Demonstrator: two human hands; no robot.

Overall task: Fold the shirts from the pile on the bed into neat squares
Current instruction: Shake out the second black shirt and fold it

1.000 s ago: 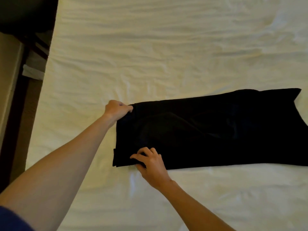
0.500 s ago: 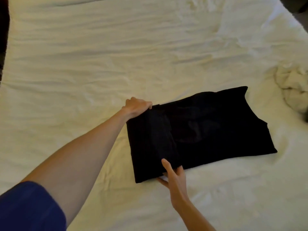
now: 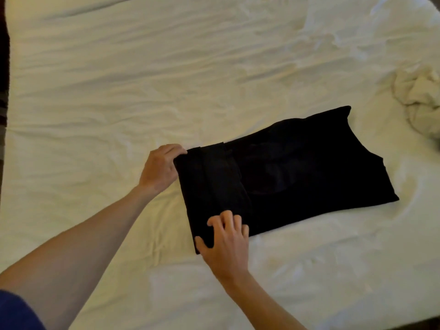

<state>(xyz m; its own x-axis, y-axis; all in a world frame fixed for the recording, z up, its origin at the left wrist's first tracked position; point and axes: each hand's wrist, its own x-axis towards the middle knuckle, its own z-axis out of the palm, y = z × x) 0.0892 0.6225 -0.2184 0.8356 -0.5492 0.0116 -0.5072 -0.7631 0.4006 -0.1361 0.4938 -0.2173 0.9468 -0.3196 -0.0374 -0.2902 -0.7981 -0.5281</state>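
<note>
A black shirt lies on the white bed sheet, folded into a long band with its left end turned over onto the rest. My left hand grips the far left corner of that fold, fingers curled over the edge. My right hand holds the near left corner, thumb along the edge and curled fingertips pressing on top of the cloth.
A crumpled cream garment lies at the right edge of the bed. A dark strip of floor or furniture runs along the left edge. The sheet is wrinkled all over.
The shirt's left end was lifted and folded over to the right, shortening the band. My right hand shifted from under the near edge to on top of the corner. The view panned right.
</note>
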